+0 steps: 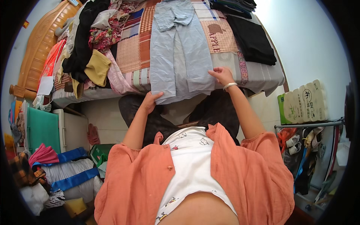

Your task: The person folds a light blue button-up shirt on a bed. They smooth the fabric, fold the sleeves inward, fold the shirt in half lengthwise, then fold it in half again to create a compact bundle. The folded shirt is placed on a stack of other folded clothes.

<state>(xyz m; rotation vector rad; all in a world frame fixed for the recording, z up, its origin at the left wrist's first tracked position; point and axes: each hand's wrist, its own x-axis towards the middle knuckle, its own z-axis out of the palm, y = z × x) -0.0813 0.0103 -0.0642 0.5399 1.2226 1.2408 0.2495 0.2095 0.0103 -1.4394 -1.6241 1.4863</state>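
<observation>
A light blue garment (194, 56) with long panels lies spread lengthwise on the bed, its near edge hanging over the bedside. My left hand (151, 101) grips its lower left corner between thumb and fingers. At its right edge, my right hand (222, 75), with a bangle on the wrist, pinches the cloth with the thumb and fingertips. The garment's far end is bunched or folded over. Beneath it is a checked bed cover (130, 53). A folded black garment (251, 42) rests to the right.
Loose clothes (84, 42) are heaped on the bed's left, by a wooden headboard (42, 42). More folded clothes (233, 5) lie at the far right. Wrapped paper rolls (303, 102) stand on a metal rack (309, 123) at right. Bins and bags (70, 171) crowd the lower left.
</observation>
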